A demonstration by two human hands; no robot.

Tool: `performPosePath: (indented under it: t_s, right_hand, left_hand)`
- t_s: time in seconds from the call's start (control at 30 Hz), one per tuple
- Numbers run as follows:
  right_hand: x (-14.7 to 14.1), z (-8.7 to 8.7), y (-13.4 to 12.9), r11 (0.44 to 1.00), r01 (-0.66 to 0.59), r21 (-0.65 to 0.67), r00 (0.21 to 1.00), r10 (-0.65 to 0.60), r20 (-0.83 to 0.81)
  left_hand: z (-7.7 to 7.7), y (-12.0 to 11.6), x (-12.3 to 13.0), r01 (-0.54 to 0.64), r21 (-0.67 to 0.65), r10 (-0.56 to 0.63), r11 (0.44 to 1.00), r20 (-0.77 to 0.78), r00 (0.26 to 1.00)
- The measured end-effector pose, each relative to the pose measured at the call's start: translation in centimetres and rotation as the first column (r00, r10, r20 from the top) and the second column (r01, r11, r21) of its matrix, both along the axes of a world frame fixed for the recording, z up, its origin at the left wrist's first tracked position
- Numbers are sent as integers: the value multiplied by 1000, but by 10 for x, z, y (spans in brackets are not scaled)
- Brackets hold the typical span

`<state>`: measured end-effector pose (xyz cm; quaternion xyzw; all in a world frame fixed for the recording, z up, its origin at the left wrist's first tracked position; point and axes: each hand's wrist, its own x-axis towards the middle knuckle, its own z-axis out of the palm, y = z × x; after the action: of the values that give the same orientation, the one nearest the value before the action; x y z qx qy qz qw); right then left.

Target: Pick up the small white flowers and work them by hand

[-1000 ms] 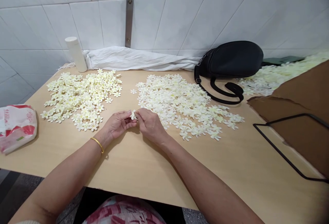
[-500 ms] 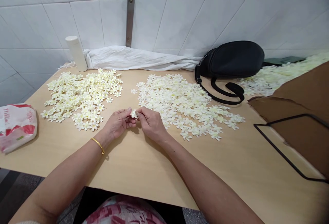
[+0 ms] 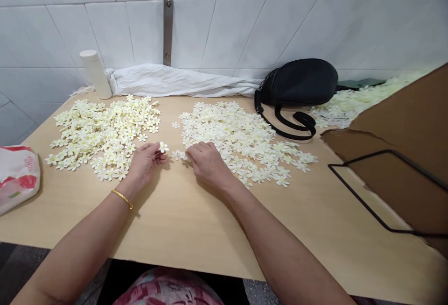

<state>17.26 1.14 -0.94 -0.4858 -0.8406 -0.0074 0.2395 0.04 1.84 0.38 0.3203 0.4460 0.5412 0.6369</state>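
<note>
The one camera, worn on the head, looks forward and down from the near side of the light wood-grain table (image 3: pixel 168 225). The patterned garment (image 3: pixel 168 291) shows close at the bottom edge; the left hand (image 3: pixel 143 162) and right hand (image 3: pixel 208 162) come farther off, mid-frame; the tiled wall (image 3: pixel 231 29) stands farthest, across the top, faced nearly square-on.

Bare tabletop (image 3: pixel 161 230) was open nearside of both sets of fingers. Left flower pile (image 3: pixel 94 132) blocked left of and beyond left hand (image 3: pixel 142 165) fingertips; right flower pile (image 3: pixel 227 130) blocked beyond and right of right hand (image 3: pixel 210 165) fingertips. Narrow lane between, beyond fingertips, with loose flower (image 3: pixel 176 125) in it.
</note>
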Motion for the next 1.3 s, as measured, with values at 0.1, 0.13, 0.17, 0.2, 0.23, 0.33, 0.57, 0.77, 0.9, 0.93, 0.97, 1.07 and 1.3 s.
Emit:
performPosePath:
  t_s: [0.1,0.13,0.17,0.2,0.23,0.33,0.57,0.77,0.9,0.93,0.97,1.07,1.3]
  right_hand:
    - [1,-1,0,1000,-17,7,993,16,116]
    - [0,-1,-1,1000,-14,12,994,13,113]
    - [-1,-1,-2,1000,-12,23,995,10,96]
    - [-3,-1,-3,999,-16,38,997,13,73]
    - [-6,-1,-4,998,-30,56,998,28,49]
    - [-14,-3,-7,988,-127,91,991,124,48]
    - [-7,-15,2,993,-7,114,998,-1,68]
    - [-11,-6,-4,986,0,167,960,47,-275]
    - [-18,-5,-8,987,-70,147,967,103,-232]
    - [-18,-6,-8,988,-75,133,970,103,-222]
    - [-18,-6,-8,990,-79,119,972,103,-213]
    - [-17,-7,-7,991,-94,93,977,110,-182]
    - [-17,-5,-8,991,-97,92,985,109,-132]
  left_hand:
    - [0,1,0,-13,1,13,1000,-22,1000]
    - [0,1,1,-13,3,13,1000,-29,999]
    - [0,0,1,-14,5,14,1000,-36,999]
    - [0,0,2,-16,7,16,1000,-41,999]
    - [0,-1,2,-19,12,19,1000,-44,999]
    - [0,0,1,-28,13,29,1000,-42,999]
    - [-1,-3,3,-7,38,10,999,-66,998]
    - [-4,-10,10,84,71,-72,994,-163,984]
    - [-5,-12,12,130,86,-110,988,-210,972]
    - [-5,-12,11,147,79,-129,986,-198,972]
    - [-6,-12,11,164,69,-149,984,-178,973]
    - [-7,-10,10,203,44,-198,978,-91,976]
    - [-5,-8,8,256,-40,-252,966,88,964]
